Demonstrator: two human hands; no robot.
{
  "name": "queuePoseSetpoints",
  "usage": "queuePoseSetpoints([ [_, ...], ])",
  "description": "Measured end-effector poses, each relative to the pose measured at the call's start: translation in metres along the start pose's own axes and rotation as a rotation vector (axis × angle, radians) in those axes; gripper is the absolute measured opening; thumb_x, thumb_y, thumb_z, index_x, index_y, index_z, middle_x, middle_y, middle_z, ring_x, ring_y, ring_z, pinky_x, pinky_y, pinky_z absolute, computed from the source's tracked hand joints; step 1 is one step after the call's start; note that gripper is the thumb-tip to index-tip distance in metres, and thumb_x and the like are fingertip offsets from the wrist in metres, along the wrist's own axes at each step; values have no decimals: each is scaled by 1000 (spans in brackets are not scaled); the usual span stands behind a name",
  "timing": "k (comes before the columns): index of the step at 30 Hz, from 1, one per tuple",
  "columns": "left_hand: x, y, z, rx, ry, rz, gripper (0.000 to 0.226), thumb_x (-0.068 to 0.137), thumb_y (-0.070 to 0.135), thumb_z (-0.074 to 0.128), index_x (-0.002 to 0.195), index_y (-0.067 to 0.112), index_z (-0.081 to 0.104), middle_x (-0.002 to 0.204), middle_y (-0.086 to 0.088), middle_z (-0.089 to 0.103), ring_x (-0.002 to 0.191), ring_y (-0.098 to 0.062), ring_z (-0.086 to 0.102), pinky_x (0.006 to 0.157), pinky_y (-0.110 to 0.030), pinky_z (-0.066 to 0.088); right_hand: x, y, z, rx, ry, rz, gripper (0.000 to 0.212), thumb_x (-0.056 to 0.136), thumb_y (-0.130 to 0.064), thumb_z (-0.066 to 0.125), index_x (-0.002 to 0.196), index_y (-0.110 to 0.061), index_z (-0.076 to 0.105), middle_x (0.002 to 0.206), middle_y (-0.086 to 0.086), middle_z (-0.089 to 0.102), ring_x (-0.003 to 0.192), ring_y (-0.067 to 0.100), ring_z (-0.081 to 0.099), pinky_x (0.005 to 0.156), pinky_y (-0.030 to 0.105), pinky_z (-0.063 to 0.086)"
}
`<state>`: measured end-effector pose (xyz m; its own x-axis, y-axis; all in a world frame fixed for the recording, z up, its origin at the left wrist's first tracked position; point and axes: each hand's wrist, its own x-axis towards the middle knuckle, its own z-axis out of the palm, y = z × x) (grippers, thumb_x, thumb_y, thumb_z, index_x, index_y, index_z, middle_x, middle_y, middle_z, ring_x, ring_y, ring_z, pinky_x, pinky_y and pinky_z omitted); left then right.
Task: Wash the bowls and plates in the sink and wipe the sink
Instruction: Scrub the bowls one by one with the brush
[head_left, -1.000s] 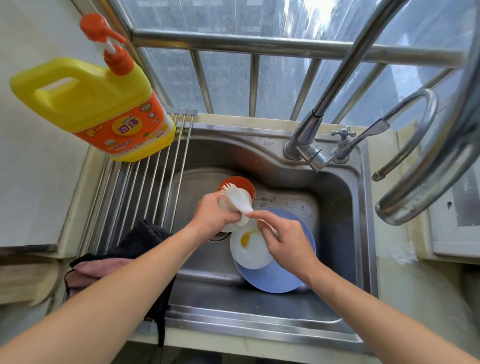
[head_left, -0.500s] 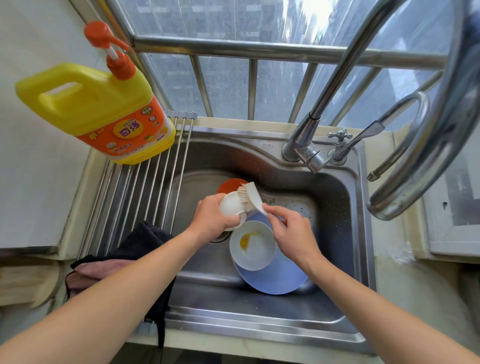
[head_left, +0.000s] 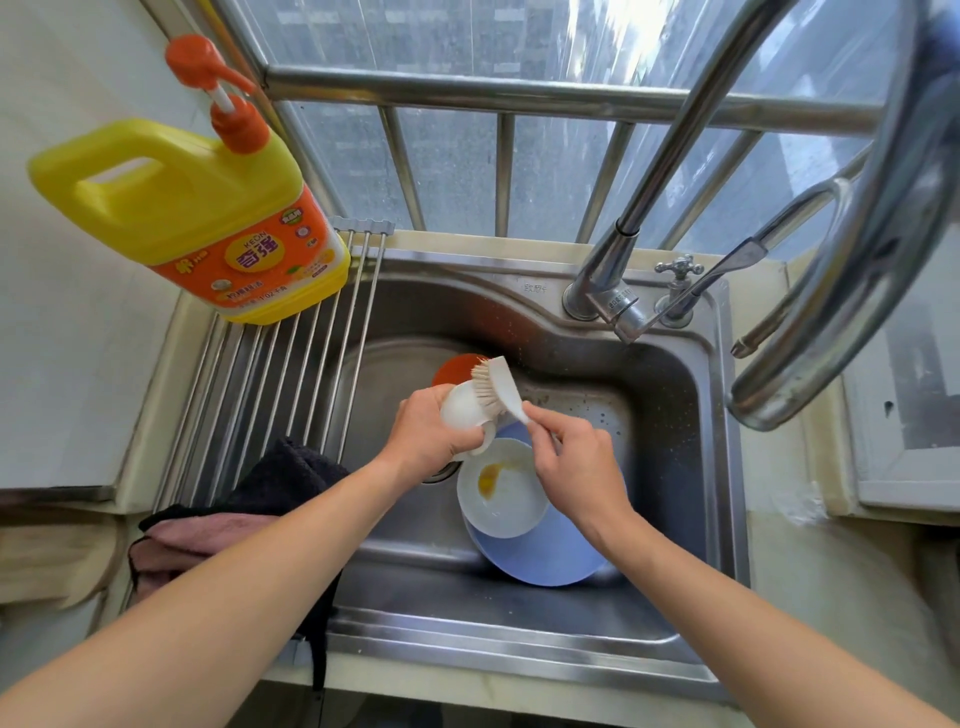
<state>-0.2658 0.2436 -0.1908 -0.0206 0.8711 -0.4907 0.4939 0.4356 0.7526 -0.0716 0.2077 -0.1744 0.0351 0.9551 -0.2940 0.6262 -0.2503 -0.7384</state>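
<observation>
Over the steel sink (head_left: 670, 467), my left hand (head_left: 428, 439) grips a small white bowl (head_left: 462, 410), tipped on its side. My right hand (head_left: 574, 462) holds the handle of a white scrubbing brush (head_left: 496, 387), whose bristles press against that bowl. Below the hands a white bowl (head_left: 501, 499) with a yellow-orange stain sits on a blue plate (head_left: 545, 561) in the basin. Behind the brush, an orange-red dish (head_left: 454, 368) shows partly at the back of the basin.
A yellow detergent jug (head_left: 192, 218) with an orange pump stands on the roll-up drying rack (head_left: 280, 364) at the sink's left. Dark and pink cloths (head_left: 249, 504) lie on the rack's front. A tall faucet (head_left: 639, 218) and curved steel pipes (head_left: 857, 260) rise at right.
Both hands have lifted the small bowl and brush a little toward the back of the sink. The brush has turned so its bristles lie against the bowl's outside.
</observation>
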Motion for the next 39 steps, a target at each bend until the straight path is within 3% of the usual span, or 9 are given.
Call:
queuePoseSetpoints([
  [8,-4,-5,3,-69,46,0,37,67,18,88,101,24,74,93,6,75,87,-11,70,73,-30,60,5,-3,-1,-159,3,5,33,100,-30,50,126,-41,67,69,-4,69,65,18,61,57,42,53],
  [13,-2,-7,2,-87,32,-20,32,64,12,87,93,21,76,88,1,77,90,-20,73,77,-37,59,-8,-2,-1,-110,-77,-200,34,101,-31,57,133,-39,65,58,-12,60,51,9,53,51,32,45],
  [17,-2,-7,3,-72,35,2,38,64,24,88,99,24,74,91,6,76,88,-15,72,74,-35,61,0,1,2,-166,-6,-54,33,104,-35,46,133,-41,61,70,-1,67,65,22,59,58,42,51],
  [20,-2,-8,3,-97,26,-21,33,64,14,89,93,22,76,87,4,77,86,-13,72,75,-34,59,-13,-4,8,-133,-78,-219,38,102,-46,40,135,-43,59,66,-3,66,60,21,59,55,40,49],
  [24,-6,-6,5,-94,41,2,39,66,22,89,102,25,73,94,7,75,88,-10,70,73,-30,60,-3,5,5,-181,-14,1,26,104,-32,44,109,-32,69,65,-2,64,62,22,59,56,45,50],
  [29,-5,-10,5,-96,5,-1,37,64,13,87,97,25,74,90,4,76,89,-15,72,76,-34,60,-16,3,2,-48,-130,-131,27,105,-32,49,122,-37,69,62,-5,63,56,19,56,52,37,43],
  [32,-9,-11,7,-68,1,0,41,63,25,87,102,29,73,95,8,75,90,-13,71,75,-33,62,-7,4,-1,-78,-87,14,29,104,-29,46,91,-27,71,60,-1,61,60,21,57,53,43,40],
  [36,-7,-12,9,-107,12,-33,40,60,20,88,98,24,75,92,5,77,92,-15,72,81,-38,61,-16,-6,4,-62,-176,-151,27,104,-35,46,116,-35,71,63,-4,64,60,19,58,54,37,44],
  [39,-8,-6,10,-63,20,22,37,67,26,87,100,29,70,94,7,74,90,-14,70,76,-35,61,-8,1,2,-159,-68,28,31,104,-31,43,82,-25,64,61,-2,58,58,21,53,49,39,37],
])
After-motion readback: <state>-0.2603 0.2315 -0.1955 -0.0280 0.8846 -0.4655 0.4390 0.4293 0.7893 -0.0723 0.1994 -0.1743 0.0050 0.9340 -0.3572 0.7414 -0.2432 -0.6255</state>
